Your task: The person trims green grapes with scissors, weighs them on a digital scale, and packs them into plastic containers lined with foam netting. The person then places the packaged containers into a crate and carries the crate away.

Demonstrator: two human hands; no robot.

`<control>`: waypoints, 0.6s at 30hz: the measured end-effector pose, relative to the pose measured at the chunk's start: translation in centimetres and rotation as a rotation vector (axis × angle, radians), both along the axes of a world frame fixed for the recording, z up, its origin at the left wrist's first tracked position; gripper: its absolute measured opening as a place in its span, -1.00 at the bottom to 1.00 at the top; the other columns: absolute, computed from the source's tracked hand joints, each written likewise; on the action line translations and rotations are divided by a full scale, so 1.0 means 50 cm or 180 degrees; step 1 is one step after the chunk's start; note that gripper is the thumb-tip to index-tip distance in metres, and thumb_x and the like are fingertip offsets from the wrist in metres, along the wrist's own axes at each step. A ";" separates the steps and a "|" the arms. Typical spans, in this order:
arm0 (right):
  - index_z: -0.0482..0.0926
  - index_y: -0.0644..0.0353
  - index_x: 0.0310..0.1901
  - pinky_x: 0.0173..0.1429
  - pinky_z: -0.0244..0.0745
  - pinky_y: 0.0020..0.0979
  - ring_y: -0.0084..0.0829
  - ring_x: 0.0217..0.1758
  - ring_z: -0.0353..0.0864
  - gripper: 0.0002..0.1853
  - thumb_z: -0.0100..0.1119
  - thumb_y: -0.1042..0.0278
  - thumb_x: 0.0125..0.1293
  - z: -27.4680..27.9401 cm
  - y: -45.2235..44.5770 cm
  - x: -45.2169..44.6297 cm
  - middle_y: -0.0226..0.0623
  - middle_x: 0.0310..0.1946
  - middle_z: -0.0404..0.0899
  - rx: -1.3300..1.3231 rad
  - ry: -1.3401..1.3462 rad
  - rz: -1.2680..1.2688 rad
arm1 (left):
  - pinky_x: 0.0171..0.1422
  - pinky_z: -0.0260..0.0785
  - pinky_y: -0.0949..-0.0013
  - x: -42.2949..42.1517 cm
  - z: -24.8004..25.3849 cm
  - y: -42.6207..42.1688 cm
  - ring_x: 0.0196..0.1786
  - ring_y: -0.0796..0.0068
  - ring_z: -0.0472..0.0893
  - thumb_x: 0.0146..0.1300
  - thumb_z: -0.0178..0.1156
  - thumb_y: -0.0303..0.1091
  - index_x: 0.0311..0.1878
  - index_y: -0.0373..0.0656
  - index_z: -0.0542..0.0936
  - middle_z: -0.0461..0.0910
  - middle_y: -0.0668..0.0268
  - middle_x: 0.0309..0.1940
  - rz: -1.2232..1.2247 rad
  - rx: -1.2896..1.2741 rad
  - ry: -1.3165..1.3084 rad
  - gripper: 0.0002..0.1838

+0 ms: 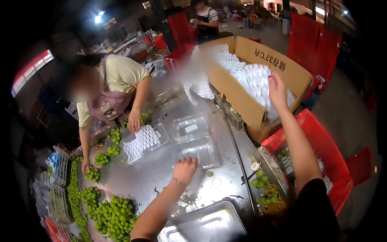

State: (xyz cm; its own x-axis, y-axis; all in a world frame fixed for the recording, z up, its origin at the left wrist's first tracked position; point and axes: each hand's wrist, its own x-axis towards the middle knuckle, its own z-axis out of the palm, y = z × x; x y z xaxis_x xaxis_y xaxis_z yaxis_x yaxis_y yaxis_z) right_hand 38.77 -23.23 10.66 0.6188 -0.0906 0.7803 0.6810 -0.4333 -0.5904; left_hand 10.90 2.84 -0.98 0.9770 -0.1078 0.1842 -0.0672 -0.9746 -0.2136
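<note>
My right hand point(277, 86) is raised at the cardboard box point(258, 52), its fingers pinched on the edge of a white foam net sheet point(258, 82). More white netting fills the box beneath it. My left hand point(185, 170) is closed over the metal table point(121, 177), at the near edge of a clear plastic tray point(199, 151); what its curled fingers hold, if anything, is hidden. Behind that tray lies another clear tray point(190, 127) with a white label inside.
Across the table a co-worker point(121, 76) touches foam netting point(141, 143) and green grapes point(92, 174). A grape pile point(115, 215) and metal tray point(205, 226) lie near me. A red crate point(332, 161) stands right; another person point(207, 20) is far back.
</note>
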 end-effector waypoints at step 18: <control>0.42 0.37 -0.14 -0.11 0.36 -0.38 -0.31 -0.16 0.53 -0.75 0.01 0.42 0.16 0.227 -0.069 -0.440 -0.04 -0.20 0.51 -0.0655 0.1046 0.1381 | -0.41 0.32 0.45 -0.501 0.220 -0.198 -0.45 0.45 0.47 -0.05 0.03 -0.45 -0.04 0.02 0.47 0.46 0.38 -0.44 -0.0589 -0.1072 -0.0078 -0.60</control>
